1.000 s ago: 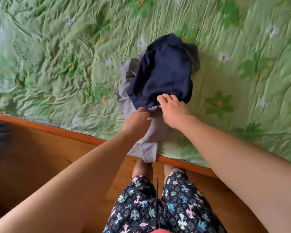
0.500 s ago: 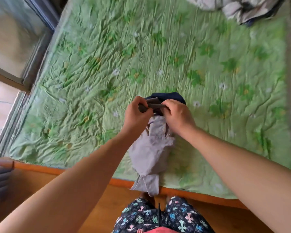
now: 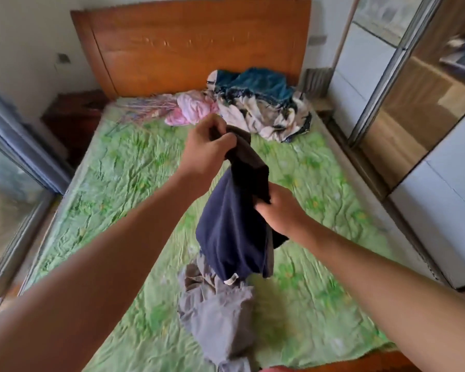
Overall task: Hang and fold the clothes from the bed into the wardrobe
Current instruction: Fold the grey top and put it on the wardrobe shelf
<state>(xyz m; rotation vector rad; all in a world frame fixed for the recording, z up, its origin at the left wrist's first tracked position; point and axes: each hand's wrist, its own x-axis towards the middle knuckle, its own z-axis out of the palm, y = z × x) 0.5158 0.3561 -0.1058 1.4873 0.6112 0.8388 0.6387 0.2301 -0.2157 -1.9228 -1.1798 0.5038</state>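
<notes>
One grey garment (image 3: 218, 312) lies crumpled on the bed (image 3: 105, 183) at 6 o'clock, nearest the person. Above it hangs one navy garment (image 3: 234, 232), lifted clear of the green cover by two hands. The right hand (image 3: 279, 213) grips its edge at 3 o'clock with curled fingers, and the left hand (image 3: 207, 149) clutches its top at 12 o'clock. Farther, at 12 o'clock, is one heap of clothes (image 3: 261, 108) beside one pink piece (image 3: 191, 108). At 2 o'clock stands the wardrobe (image 3: 419, 108).
</notes>
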